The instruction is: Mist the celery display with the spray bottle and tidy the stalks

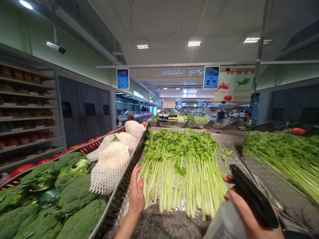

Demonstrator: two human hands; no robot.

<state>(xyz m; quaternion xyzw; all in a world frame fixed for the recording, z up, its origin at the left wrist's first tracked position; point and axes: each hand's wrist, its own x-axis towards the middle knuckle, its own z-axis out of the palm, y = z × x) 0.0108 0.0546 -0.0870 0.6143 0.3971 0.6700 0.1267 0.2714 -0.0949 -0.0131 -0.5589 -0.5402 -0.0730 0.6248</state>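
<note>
A wide layer of celery point(181, 166) lies on a metal shelf, leaves at the back and pale stalk ends towards me. At its left edge is my left hand point(137, 192), fingers stretched out and holding nothing. My right hand point(243, 209) grips a spray bottle point(226, 220) with a whitish body and a black spray head point(251, 192), at the celery's right side. Its fingers curl round the bottle's neck. A grey felt-like cloth point(169, 224) lies along the front under the stalk ends.
To the left, a black crate point(119, 186) holds broccoli point(77, 192) and white foam-netted produce point(111, 169). A mirror panel point(281, 166) on the right reflects the celery. Price signs point(211, 77) hang overhead. Packed shelves point(27, 109) line the far left; people stand in the distance.
</note>
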